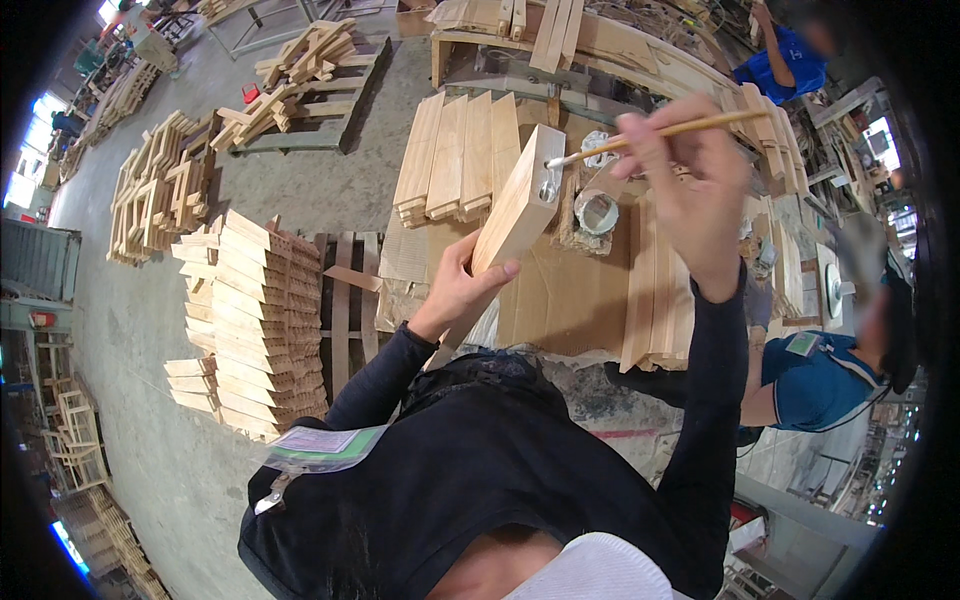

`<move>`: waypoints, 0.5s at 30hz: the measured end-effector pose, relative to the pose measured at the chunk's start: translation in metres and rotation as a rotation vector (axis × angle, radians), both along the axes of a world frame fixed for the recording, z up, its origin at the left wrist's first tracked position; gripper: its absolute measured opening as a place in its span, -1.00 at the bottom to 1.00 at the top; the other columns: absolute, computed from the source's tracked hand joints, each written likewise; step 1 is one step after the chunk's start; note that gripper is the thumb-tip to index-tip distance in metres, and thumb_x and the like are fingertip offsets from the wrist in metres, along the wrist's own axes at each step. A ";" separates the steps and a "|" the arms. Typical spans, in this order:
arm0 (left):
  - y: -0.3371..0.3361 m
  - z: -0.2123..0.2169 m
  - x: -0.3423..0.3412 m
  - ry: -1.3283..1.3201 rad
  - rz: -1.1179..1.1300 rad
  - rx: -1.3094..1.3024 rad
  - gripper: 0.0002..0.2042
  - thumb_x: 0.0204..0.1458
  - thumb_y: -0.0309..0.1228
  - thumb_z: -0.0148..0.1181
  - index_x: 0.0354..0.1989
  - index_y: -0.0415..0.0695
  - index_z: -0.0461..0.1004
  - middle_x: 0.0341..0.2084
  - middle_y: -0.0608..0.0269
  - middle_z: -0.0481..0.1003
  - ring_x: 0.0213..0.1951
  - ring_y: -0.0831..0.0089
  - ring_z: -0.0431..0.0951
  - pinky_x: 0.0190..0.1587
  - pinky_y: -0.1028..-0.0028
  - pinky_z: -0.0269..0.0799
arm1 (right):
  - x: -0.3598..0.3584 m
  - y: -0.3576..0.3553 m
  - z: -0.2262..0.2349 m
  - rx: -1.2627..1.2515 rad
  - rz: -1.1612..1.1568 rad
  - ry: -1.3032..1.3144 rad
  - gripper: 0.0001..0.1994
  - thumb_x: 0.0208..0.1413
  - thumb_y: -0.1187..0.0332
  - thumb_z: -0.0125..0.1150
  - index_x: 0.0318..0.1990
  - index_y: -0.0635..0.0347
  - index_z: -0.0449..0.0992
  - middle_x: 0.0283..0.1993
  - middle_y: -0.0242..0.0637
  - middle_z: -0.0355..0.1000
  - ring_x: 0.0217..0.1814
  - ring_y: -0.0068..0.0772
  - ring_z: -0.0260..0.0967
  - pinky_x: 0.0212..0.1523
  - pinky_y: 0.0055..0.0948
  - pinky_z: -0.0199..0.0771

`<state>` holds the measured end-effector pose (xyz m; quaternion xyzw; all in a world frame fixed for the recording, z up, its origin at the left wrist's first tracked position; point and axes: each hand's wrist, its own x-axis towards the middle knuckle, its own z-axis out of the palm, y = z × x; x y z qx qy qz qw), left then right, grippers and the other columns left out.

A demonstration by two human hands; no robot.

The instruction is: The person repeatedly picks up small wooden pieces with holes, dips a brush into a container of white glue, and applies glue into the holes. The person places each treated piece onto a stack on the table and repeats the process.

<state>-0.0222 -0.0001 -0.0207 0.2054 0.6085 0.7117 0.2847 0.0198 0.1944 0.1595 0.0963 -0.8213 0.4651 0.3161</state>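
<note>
My left hand [465, 285] is wrapped round a pale wooden piece [515, 205], which is tilted with its upper end facing up. That end has a hole and a slot, with wet white stuff about them. In my right hand [700, 170] is a thin wooden-handled brush [690, 124], pinched between the fingers; its white-coated tip is at the hole. The right hand is slightly blurred. Just right of the wooden piece stands a round container [597, 212] with a white-smeared rim, on a board over cardboard [560, 310].
Wooden pieces [460, 150] lie in a row on the bench ahead, and more boards [655, 300] lie at its right. A tall stack of pieces [250, 325] stands on my left. Two people [825, 375] are on the right. Farther back, a pallet [320, 125] bears loose wooden parts.
</note>
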 end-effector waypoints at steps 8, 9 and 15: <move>-0.001 -0.008 -0.001 -0.023 0.001 0.054 -0.43 -0.13 -0.23 0.32 0.02 -0.32 0.34 -0.26 0.25 0.46 -0.25 0.57 0.43 -0.21 0.56 0.37 | -0.013 -0.001 -0.002 -0.061 0.006 0.012 -0.84 0.10 0.43 0.19 -0.44 0.28 0.37 -0.56 -0.38 0.40 -0.59 -0.65 0.41 -0.57 -0.70 0.36; -0.002 -0.008 -0.002 -0.019 -0.011 0.034 -0.47 -0.12 -0.26 0.29 0.02 -0.30 0.35 -0.26 0.29 0.46 -0.25 0.60 0.42 -0.20 0.57 0.34 | -0.011 -0.003 0.000 -0.003 -0.012 -0.012 -0.85 0.10 0.43 0.19 -0.42 0.27 0.37 -0.56 -0.37 0.40 -0.59 -0.64 0.42 -0.56 -0.70 0.36; -0.006 -0.010 -0.006 -0.015 -0.012 0.103 -0.55 -0.10 -0.21 0.21 -0.08 -0.25 0.38 -0.43 0.39 0.43 -0.44 0.68 0.37 -0.39 0.65 0.28 | -0.008 0.000 0.002 -0.147 0.064 -0.004 -0.88 0.14 0.44 0.13 -0.36 0.26 0.33 -0.52 -0.29 0.43 -0.53 -0.56 0.45 -0.51 -0.67 0.41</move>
